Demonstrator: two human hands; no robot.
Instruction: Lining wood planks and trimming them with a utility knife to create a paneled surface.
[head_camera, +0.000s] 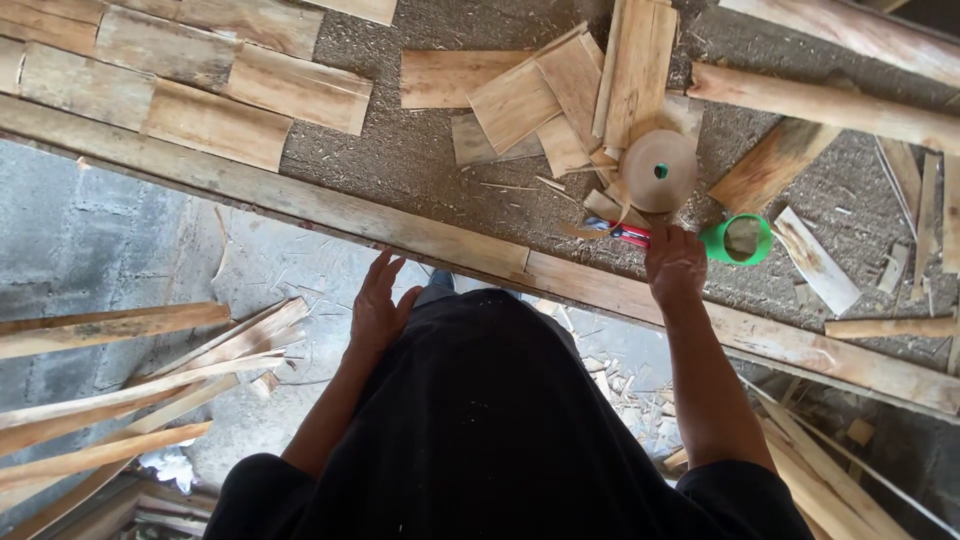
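Note:
My right hand (675, 262) reaches over the workbench edge and closes its fingers on a small red and blue tool (628, 233) lying in the sawdust. Just beyond it stands a round tan roll with a green core (658, 170), and a green cup-shaped holder (740, 240) lies right of the hand. My left hand (380, 305) hovers with fingers spread just below the long wooden rail (300, 200) at the bench front, holding nothing. My black clothing fills the lower middle of the view.
Short flat wood offcuts (520, 95) pile up on the sawdust-covered bench. Long planks (820, 100) lie at the upper right, board pieces (210, 120) at the upper left. Thin slats (130, 395) lean over the concrete floor at lower left.

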